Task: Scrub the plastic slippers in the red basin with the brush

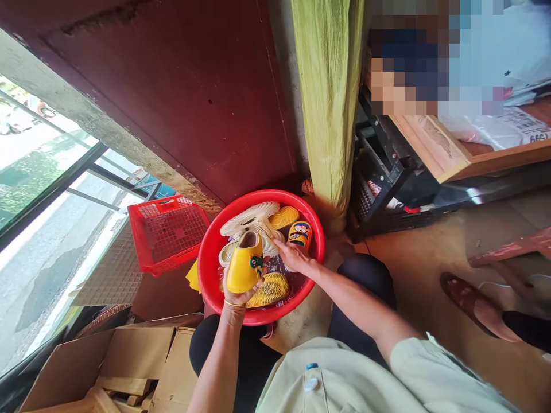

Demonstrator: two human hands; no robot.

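My left hand (241,296) is closed around a yellow clog-like shoe (241,268), its opening facing away from me and a dark green round ornament on its right side. The shoe is held over a red basin (260,315). Over the basin's right half is my right hand (297,256), fingers stretched towards the left beside the cream shoes (252,215); I see nothing held in it. A yellow shoe with a cartoon picture (300,231) lies just beyond that hand. Close to me, a yellow zigzag-patterned sole (271,288) faces up. Water with some suds shows between the shoes.
A red plastic crate (170,232) stands left of the basin. An open cardboard box (138,350) with wooden pieces is at lower left. Beyond the basin are a dark red panel (181,97) and a yellow-green cloth-wrapped post (329,103). Another person's sandalled foot (473,304) is at right.
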